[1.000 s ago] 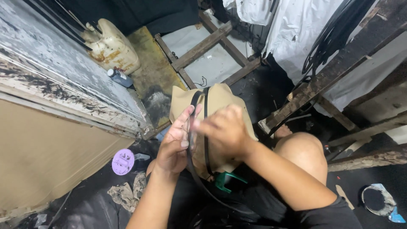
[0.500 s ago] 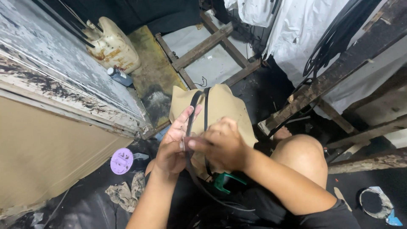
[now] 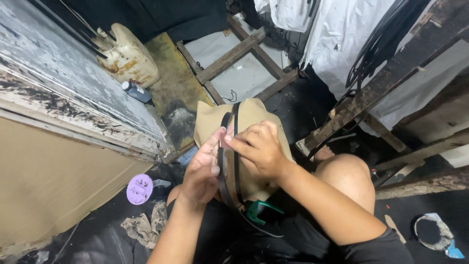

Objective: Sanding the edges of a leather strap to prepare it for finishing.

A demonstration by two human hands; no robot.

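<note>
- Tan leather piece (image 3: 254,120): held up in front of the person's lap, above the dark floor, between both hands. Its upper edge is wavy; its lower part is hidden behind the hands.
- Black strip (image 3: 236,161): two narrow black bands run side by side down the face of the tan leather piece, from its top edge to below the hands, where the strip trails off toward the lap.
- Left hand (image 3: 202,171): supports the piece from the left side. Fingers extended and close together along the left band, thumb tip lying against the strip.
- Right hand (image 3: 259,149): lies over the middle of the piece. Fingers curled and bunched, fingertips pressed onto the strip near the left hand's fingertips. Whether they pinch the strip or only press on it cannot be told.
- Green plastic tool (image 3: 259,211): just below the piece, partly hidden.
- Bare knee (image 3: 344,178): to the right of the hands.
- Purple round lid (image 3: 139,188): on the floor, left of the left forearm.
- Stained white jug (image 3: 128,57): upper left, beside a worn painted panel (image 3: 58,83).
</note>
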